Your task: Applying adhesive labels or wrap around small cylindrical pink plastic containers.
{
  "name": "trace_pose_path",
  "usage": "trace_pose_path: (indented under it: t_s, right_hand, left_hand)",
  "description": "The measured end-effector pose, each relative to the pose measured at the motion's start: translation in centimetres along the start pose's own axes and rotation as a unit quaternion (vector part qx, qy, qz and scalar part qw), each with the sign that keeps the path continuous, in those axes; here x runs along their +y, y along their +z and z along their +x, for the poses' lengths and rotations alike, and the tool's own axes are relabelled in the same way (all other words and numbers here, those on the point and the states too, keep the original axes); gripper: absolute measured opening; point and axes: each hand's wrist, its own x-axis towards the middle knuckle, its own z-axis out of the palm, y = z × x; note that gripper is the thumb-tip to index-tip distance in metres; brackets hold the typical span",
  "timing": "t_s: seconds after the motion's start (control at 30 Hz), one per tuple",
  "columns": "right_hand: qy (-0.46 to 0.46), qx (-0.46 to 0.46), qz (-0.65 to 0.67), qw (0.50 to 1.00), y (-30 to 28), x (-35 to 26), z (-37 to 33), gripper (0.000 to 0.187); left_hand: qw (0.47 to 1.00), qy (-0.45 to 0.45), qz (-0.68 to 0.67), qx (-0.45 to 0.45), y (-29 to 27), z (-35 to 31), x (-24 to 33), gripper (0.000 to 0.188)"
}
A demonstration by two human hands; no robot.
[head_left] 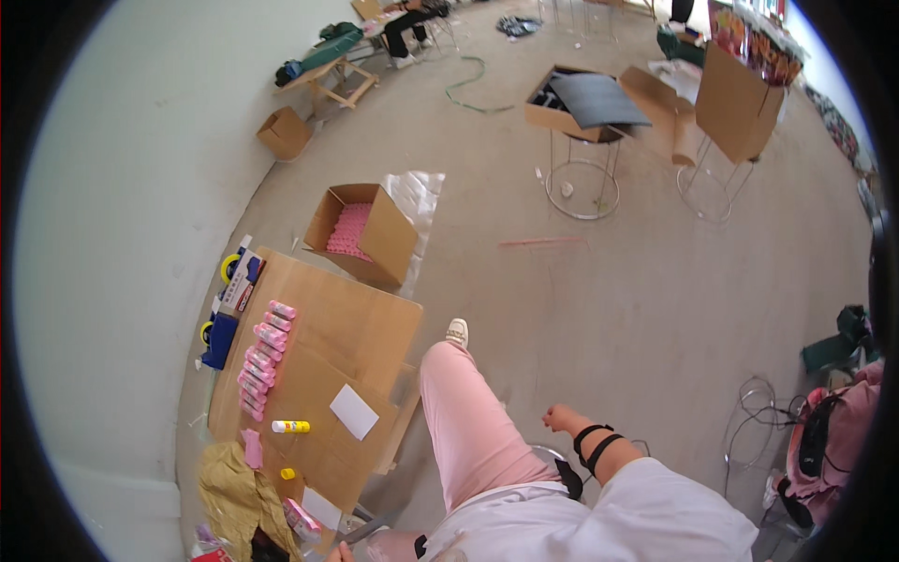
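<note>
Only a bit of my left hand (343, 554) shows, so I can't tell if it holds anything. Well to its right, my right hand (559, 419) hangs over the floor (599, 318); I can't tell how tight it is. Just left of my left hand lies a long pink packet (302, 518). Far ahead, an open brown box (393, 239) has bumpy pink things (350, 231) inside.
</note>
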Motion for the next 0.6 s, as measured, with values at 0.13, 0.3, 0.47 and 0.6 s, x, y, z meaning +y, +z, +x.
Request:
trace_pose_path:
  t_s: [0.13,0.3,0.47,0.6]
  right_hand:
    - [0.048,0.005,0.095,0.994,0.6,4.3,1.7,0.027]
    - [0.087,0.043,0.085,0.992,1.4,7.9,2.7,0.027]
    - [0.088,0.058,0.09,0.99,2.6,8.8,3.4,0.027]
    - [0.086,0.085,0.115,0.986,3.6,9.3,3.0,0.026]
  left_hand:
    - [0.998,0.006,0.044,-0.046,-0.1,1.7,0.1,0.032]
    - [0.991,0.007,0.088,-0.102,0.0,4.0,-0.1,0.032]
    - [0.984,0.03,0.134,-0.114,-0.3,6.0,1.4,0.031]
    - [0.984,-0.01,0.12,-0.13,0.4,7.9,1.4,0.031]
